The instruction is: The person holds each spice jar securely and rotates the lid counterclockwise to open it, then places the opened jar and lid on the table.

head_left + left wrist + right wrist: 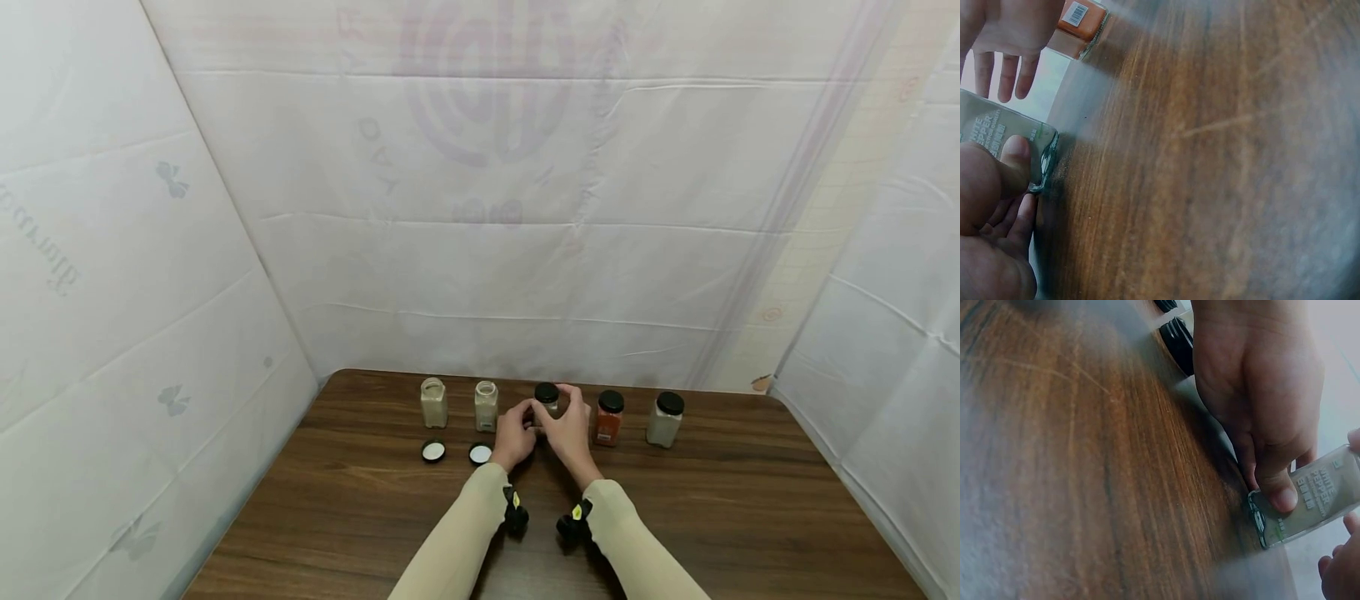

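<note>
A square glass spice jar with a black lid (pixel 547 392) stands upright at the middle of the row, its contents pale. My left hand (pixel 515 435) holds the jar low down, and its thumb presses the lettered face of the spice jar (pixel 997 125) near the base. My right hand (pixel 567 429) is round the jar's top, thumb in front of the lid and index finger behind it. In the right wrist view, only fingertips of that hand show at the jar's upper end. Much of the jar is hidden by the hands in the head view.
Left of the hands are two lidless jars of pale powder (pixel 433 408) (pixel 486 414), with upturned black lids (pixel 433 451) (pixel 480 454) in front. To the right stand a lidded orange-red jar (pixel 608 425) and a lidded pale jar (pixel 664 427). White cloth (pixel 450 267) hangs behind the wooden table (pixel 337 517).
</note>
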Tool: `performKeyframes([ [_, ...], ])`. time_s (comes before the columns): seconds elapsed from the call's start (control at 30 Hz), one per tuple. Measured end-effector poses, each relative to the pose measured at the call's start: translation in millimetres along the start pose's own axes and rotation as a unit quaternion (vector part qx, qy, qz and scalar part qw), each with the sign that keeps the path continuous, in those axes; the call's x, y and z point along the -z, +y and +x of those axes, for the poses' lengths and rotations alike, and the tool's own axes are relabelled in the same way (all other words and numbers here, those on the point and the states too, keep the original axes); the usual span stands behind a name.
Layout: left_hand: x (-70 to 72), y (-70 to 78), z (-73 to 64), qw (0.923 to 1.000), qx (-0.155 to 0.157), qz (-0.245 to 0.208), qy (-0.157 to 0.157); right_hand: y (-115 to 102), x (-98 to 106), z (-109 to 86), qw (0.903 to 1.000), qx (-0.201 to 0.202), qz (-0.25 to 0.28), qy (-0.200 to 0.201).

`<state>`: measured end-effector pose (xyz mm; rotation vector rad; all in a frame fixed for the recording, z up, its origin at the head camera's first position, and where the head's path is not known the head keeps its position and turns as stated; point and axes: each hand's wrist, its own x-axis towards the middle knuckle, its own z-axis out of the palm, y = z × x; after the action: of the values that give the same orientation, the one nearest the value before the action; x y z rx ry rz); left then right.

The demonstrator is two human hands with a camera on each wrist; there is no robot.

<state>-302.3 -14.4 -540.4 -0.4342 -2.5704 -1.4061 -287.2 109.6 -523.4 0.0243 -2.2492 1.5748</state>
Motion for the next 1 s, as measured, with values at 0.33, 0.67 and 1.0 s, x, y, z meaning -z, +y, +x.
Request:
performKeyframes([
  [0.33, -0.9, 0.5, -0.2, 0.9999, -0.010, -0.005, 0.004, -2.0, 1.3, -0.4, 0.9997, 0.011, 0.007, -0.021],
  [0.67, -1.5, 0.1, 1.0, 1.0000, -0.003, -0.003, 0.008, 1.3, 0.5, -0.1, 1.0000, 0.008, -0.005, -0.002],
  [1.0, -2.9, -1.9, 1.3, 0.9999, 0.005, -0.012, 0.003, 2.9, 0.6, 0.6, 0.9998, 0.011, -0.013, -0.007],
])
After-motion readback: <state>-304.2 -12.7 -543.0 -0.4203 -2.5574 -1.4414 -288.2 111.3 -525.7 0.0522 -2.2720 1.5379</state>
